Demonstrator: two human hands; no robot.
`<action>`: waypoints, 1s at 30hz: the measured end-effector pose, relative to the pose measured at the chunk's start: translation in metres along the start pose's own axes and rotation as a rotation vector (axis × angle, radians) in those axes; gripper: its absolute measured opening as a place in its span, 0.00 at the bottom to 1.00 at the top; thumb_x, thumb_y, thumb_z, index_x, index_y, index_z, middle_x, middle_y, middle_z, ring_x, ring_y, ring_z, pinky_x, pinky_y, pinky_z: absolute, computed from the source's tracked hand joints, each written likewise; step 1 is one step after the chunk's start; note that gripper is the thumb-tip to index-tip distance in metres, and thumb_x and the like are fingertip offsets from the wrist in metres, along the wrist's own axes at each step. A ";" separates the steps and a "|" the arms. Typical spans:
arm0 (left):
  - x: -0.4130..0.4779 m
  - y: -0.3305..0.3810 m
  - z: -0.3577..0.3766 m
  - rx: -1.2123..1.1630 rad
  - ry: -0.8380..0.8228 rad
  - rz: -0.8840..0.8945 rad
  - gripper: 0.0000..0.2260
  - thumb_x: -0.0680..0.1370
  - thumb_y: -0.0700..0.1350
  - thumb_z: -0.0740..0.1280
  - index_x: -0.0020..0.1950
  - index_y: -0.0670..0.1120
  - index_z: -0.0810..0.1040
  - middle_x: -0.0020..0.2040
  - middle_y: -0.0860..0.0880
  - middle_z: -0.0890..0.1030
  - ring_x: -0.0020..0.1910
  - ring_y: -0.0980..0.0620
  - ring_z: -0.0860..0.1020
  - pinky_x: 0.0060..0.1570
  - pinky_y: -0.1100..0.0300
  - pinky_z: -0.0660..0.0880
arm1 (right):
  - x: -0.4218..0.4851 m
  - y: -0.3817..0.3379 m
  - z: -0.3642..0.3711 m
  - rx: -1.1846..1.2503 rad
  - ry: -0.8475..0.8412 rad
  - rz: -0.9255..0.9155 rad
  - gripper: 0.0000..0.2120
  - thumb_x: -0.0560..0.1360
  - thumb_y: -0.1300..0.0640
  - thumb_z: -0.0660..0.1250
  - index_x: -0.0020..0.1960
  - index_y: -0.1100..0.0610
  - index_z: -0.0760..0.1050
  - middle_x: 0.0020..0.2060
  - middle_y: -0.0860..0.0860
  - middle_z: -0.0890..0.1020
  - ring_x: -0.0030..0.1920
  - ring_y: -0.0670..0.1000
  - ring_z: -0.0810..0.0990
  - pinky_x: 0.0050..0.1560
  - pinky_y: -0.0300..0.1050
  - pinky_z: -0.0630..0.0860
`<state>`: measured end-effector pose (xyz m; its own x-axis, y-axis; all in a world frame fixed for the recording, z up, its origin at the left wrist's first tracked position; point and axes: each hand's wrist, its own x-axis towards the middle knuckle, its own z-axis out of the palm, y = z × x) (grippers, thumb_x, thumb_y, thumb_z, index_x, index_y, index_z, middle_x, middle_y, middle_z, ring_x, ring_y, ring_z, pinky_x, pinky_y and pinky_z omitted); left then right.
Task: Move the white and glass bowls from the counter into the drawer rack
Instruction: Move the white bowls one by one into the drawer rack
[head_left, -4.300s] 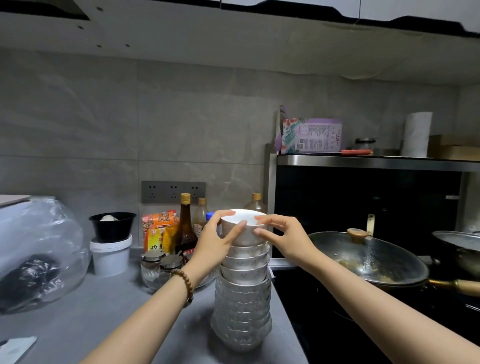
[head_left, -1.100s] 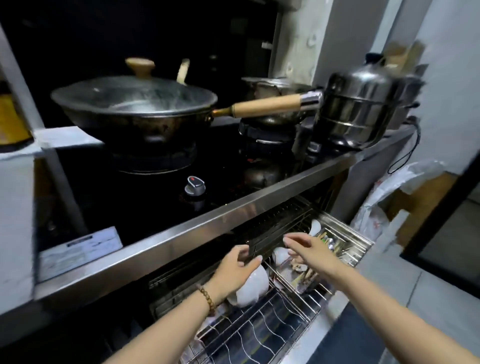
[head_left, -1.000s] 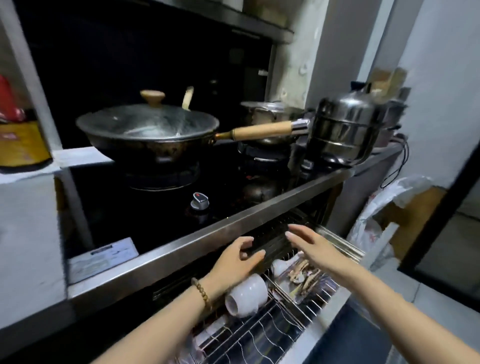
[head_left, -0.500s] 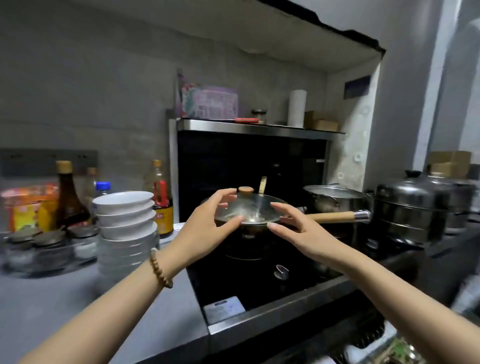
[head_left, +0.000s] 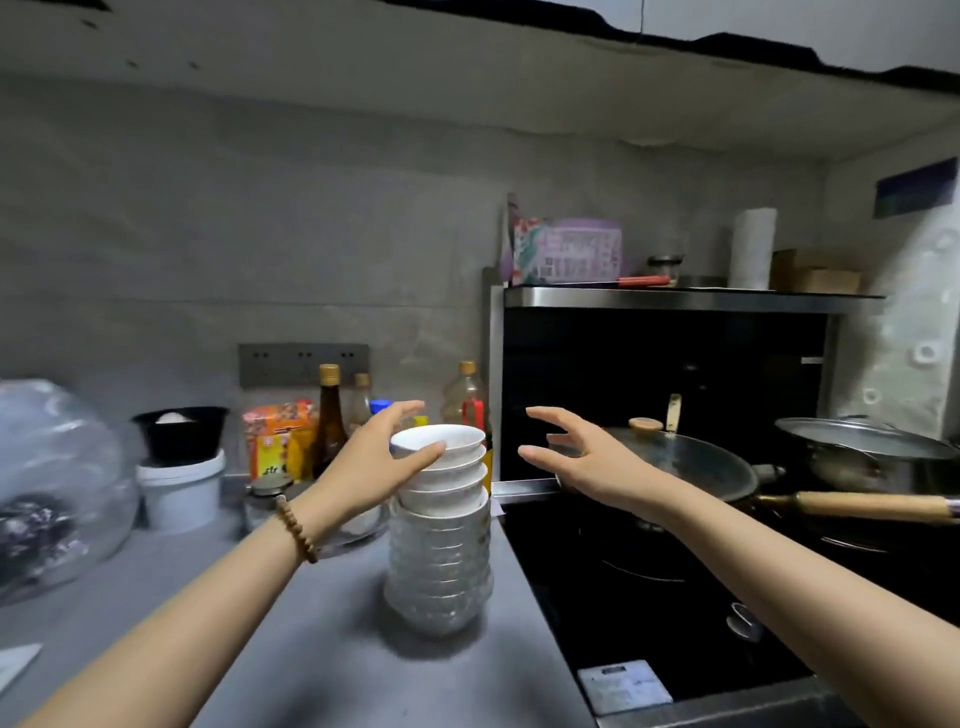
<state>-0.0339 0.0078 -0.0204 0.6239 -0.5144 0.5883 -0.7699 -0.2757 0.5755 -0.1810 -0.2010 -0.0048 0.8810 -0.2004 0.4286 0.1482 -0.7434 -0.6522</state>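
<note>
Nearly on it — a person's left hand spreads round the top bowl of a stack on the grey counter. Its fingers arch over the far rim and the thumb lies at the near side. Whether skin meets china cannot be told, and nothing is gripped. The right hand hangs to the right of the stack, fingers apart and clear of it, holding nothing. White bowls sit nested on top with glass ones beneath. The pile stands at the counter's right edge, just beside a black hob. The drawer rack is out of view.

The bowls look stiff, glazed and brittle — likely slick to the fingers, light one at a time but heavy and tippy as a pile. The safest hold would seem to be the top bowl's rim, taken from opposite sides and lifted straight up so the nest below is not dragged.

Left of the stack stand bottles, a white tub and a clear bag. To the right, a lidded wok sits on the hob under a steel shelf, against a grey wall.
</note>
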 end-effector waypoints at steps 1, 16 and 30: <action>0.001 -0.008 -0.001 -0.004 -0.008 -0.034 0.28 0.72 0.57 0.69 0.70 0.51 0.67 0.69 0.52 0.71 0.64 0.56 0.69 0.61 0.61 0.66 | 0.006 -0.001 0.006 0.012 -0.014 0.000 0.29 0.74 0.45 0.67 0.72 0.48 0.64 0.72 0.46 0.66 0.71 0.49 0.67 0.70 0.48 0.67; 0.017 -0.054 0.024 -0.236 -0.064 -0.167 0.27 0.69 0.62 0.68 0.66 0.58 0.69 0.63 0.56 0.71 0.59 0.56 0.70 0.39 0.75 0.70 | 0.065 0.011 0.061 0.063 -0.037 -0.059 0.12 0.72 0.52 0.71 0.55 0.51 0.79 0.67 0.50 0.72 0.66 0.49 0.73 0.67 0.44 0.69; 0.021 -0.045 0.027 -0.344 0.119 -0.101 0.29 0.62 0.68 0.68 0.59 0.60 0.72 0.57 0.60 0.74 0.59 0.57 0.72 0.46 0.70 0.71 | 0.075 0.008 0.062 0.150 0.053 -0.153 0.02 0.70 0.55 0.73 0.42 0.50 0.81 0.59 0.50 0.80 0.61 0.44 0.76 0.62 0.37 0.70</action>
<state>0.0101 -0.0122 -0.0495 0.7210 -0.3947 0.5695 -0.6267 -0.0210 0.7789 -0.0861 -0.1825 -0.0171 0.8190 -0.1283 0.5593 0.3471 -0.6653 -0.6610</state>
